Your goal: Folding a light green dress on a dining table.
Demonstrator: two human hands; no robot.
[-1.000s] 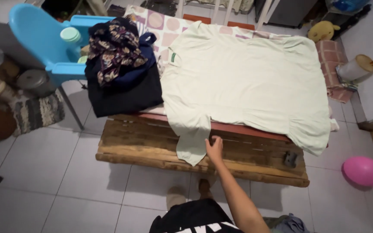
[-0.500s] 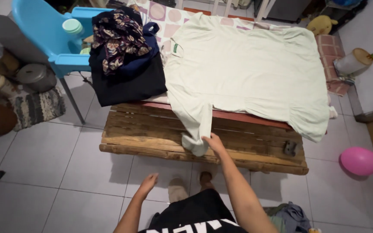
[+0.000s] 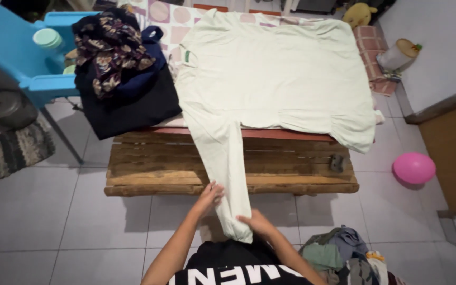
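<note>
Head view, looking down: one pale green long-sleeved cotton shirt [image 3: 281, 74] spread flat across the centre and upper half of the frame on one low wooden slatted bench [image 3: 159, 169], collar toward upper left, hem toward the right edge, body's long axis running left to right. One sleeve [image 3: 220, 163] pulled straight off the bench's near edge, long axis pointing down the frame toward lower centre, cuff hanging over the white tiled floor [image 3: 43, 211]. Right hand [image 3: 257, 221] at lower centre, closed around the sleeve's cuff end, fabric pinched in the fingers. Left hand [image 3: 209, 194] just left of it, fingers spread and resting against the sleeve's left edge; impossible to say whether gripping or only touching. At upper left, one pile of dark navy and floral-patterned clothes [image 3: 117, 68] on the bench's left end, just beside the shirt's collar. Further left, one light blue plastic chair [image 3: 11, 47] carrying one mint-green round lid [image 3: 47, 38]. At right, one pink balloon [image 3: 414, 168] on the floor, well apart from the bench. At lower right, one heap of crumpled mixed-colour garments [image 3: 344, 256].
</note>
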